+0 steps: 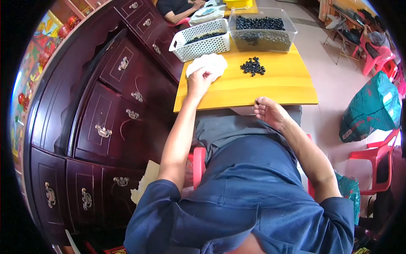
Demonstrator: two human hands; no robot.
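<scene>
My left hand [199,84] is over the near edge of a crumpled white cloth [216,63] at the table's left side. Its thumb and fingertips are pinched together, and whatever they hold is hidden. My right hand [270,111] is at the table's near edge with its fingers curled in. A small black part [257,101] shows dark between its thumb and fingertip. On the tabletop beyond that hand lies a loose pile of small, round black parts [253,67]. The yellow wood-grain table [237,93] spans the space between my hands.
A white perforated basket [186,51] and a clear plastic bin [292,36], both with black parts, stand at the table's far end. Dark wooden drawers [114,97] line the left. A teal bag [368,110] and pink chairs [374,156] are on the right. Other people sit farther off.
</scene>
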